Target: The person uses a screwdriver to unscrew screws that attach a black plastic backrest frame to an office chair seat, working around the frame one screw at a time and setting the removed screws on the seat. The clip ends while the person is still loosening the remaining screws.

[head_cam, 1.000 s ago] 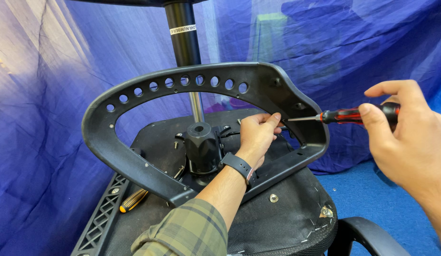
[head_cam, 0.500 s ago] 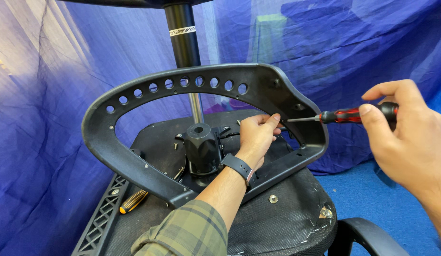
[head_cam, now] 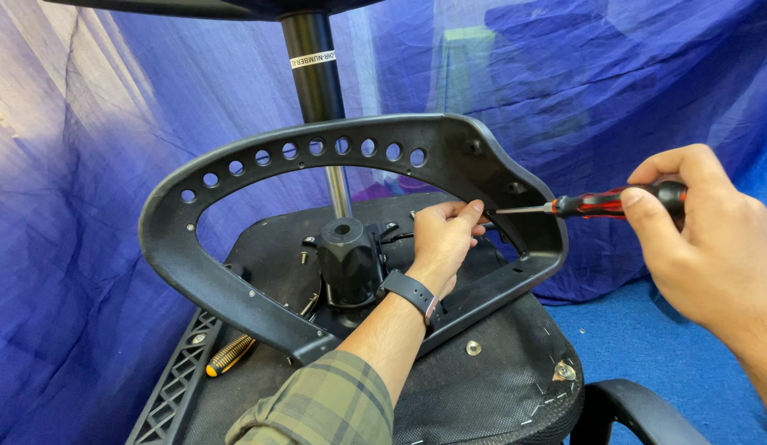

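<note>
Right hand [head_cam: 713,239] holds screwdriver [head_cam: 598,203] before blue drapes [head_cam: 112,124].

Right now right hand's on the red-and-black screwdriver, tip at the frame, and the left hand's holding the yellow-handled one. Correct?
Not quite. In the head view the left hand steadies the screwdriver tip at the black frame; the yellow-handled screwdriver lies unheld on the seat underside. The right hand part is correct.

The right hand [head_cam: 713,239] drives a red-handled screwdriver [head_cam: 602,203] toward the black frame [head_cam: 449,148] steadied by the left hand [head_cam: 441,239].
</note>
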